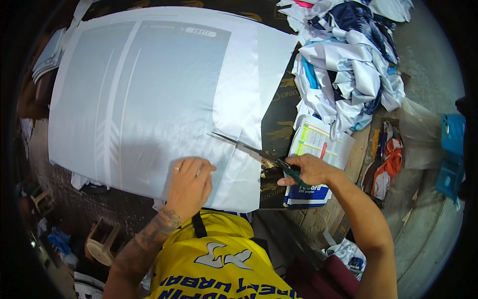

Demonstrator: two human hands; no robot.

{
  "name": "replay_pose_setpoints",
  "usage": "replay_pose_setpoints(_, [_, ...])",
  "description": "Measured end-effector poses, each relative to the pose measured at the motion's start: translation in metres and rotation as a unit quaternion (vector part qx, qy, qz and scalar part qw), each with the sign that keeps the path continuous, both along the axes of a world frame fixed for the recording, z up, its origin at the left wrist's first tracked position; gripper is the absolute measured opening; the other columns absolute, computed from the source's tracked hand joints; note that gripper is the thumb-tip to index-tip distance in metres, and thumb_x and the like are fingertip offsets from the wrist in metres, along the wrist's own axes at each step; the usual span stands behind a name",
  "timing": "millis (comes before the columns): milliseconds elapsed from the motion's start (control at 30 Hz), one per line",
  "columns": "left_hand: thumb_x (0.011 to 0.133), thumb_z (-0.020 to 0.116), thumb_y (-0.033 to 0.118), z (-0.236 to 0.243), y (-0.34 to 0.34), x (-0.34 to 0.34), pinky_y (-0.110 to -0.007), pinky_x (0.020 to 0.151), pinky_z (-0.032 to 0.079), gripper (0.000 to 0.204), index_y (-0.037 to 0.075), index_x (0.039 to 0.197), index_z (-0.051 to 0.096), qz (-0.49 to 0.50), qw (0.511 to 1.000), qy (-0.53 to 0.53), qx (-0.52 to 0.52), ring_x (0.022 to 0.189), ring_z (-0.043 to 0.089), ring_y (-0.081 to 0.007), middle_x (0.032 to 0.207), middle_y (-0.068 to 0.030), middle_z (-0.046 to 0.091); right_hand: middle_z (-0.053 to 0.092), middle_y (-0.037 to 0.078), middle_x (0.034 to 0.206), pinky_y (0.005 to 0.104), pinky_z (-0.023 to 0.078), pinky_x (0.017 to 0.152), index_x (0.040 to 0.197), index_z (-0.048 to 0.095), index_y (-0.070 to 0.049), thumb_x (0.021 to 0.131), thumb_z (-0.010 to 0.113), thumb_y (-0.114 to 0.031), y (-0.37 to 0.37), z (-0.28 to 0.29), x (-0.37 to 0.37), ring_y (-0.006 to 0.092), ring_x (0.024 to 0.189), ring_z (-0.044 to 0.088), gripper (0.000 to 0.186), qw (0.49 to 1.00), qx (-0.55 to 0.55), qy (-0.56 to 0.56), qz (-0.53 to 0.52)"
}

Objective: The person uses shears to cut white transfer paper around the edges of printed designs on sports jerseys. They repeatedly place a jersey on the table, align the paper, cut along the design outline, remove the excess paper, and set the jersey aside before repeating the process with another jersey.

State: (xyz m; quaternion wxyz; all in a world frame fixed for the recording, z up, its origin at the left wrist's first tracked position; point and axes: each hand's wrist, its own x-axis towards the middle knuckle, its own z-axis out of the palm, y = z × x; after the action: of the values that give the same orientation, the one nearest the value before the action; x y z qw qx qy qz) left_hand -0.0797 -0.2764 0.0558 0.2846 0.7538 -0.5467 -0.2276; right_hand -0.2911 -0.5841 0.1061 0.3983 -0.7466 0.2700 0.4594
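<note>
My left hand [191,182] rests open on the lower part of a large white and pale-grey printed fabric sheet [164,84], fingers slightly bent, a ring on one of them. My right hand [311,169] grips long dark scissors [261,153] with green handles at the right edge of the fabric. The blades point left and lie over the fabric's right part, along a cut or seam line; how far the cut runs I cannot tell. The sheet lies on a dark board [279,117] with a repeated gold print. Beneath my right hand lies a blue-and-white notebook [303,197].
Crumpled white, navy and light-blue fabric [348,74] is heaped at upper right. Papers with a red marker [323,149] lie below it. Orange scraps [388,164] and blue plastic containers [450,159] are farther right. A stool [102,239] stands at lower left, below the table.
</note>
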Motion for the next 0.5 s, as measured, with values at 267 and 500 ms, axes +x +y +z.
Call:
replay_pose_setpoints(267, [0.086,0.07,0.004,-0.017,0.017,-0.026,-0.047,0.114,0.039,0.033,0.002,0.119,0.067,0.017,0.999,0.031,0.039,0.134,0.053,-0.0301,0.13,-0.01,0.061,0.056,0.007,0.072,0.0375,0.046,0.07,0.083,0.067,0.0,0.082,0.091,-0.056,0.009,-0.015,-0.005,0.0182,0.074,0.057,0.061,0.998,0.002,-0.054,-0.029])
replay_pose_setpoints(500, [0.085,0.069,-0.001,-0.005,0.029,-0.018,-0.048,0.109,0.045,0.026,0.002,0.111,0.071,-0.003,0.999,0.042,0.007,0.127,0.059,-0.0311,0.12,-0.0105,0.066,0.065,0.011,0.072,0.0377,0.051,0.071,0.082,0.071,-0.002,0.081,0.089,-0.065,0.072,-0.019,-0.024,0.0222,0.072,0.063,0.066,0.984,0.048,-0.015,-0.169])
